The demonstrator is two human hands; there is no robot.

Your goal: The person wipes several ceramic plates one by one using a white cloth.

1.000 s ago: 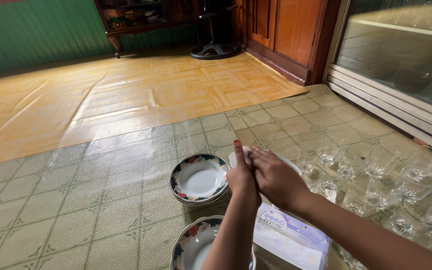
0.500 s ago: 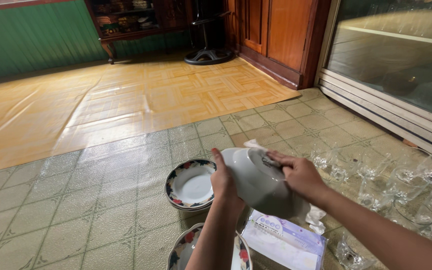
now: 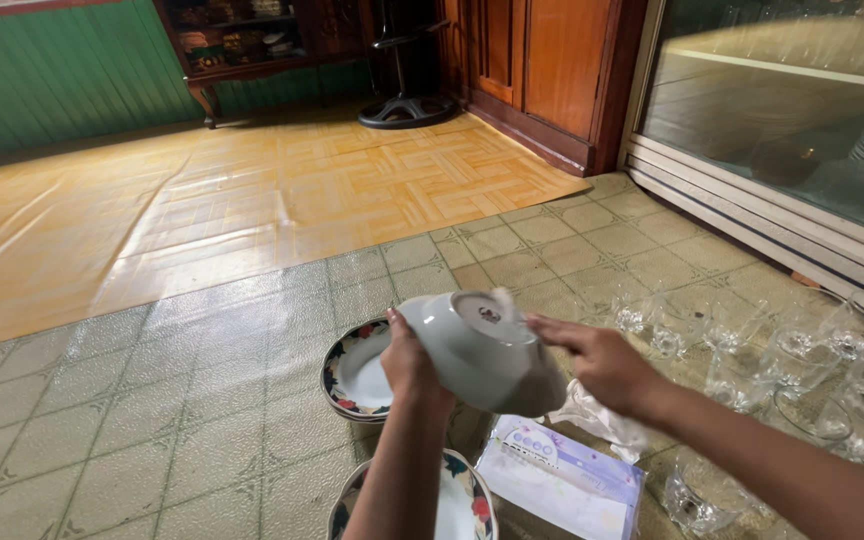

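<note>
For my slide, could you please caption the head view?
Left hand holds an upturned white bowl; right hand wipes it.

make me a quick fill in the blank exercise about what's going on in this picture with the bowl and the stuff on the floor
1. The left hand holds a white bowl with its underside turned ____.
2. The right hand wipes the bowl with a white ____.
3. Clear drinking ____ stand on the floor at the right.
4. The stacked bowls on the floor have a ____ pattern on the rim.

Missing words: up; tissue; glasses; floral
</note>
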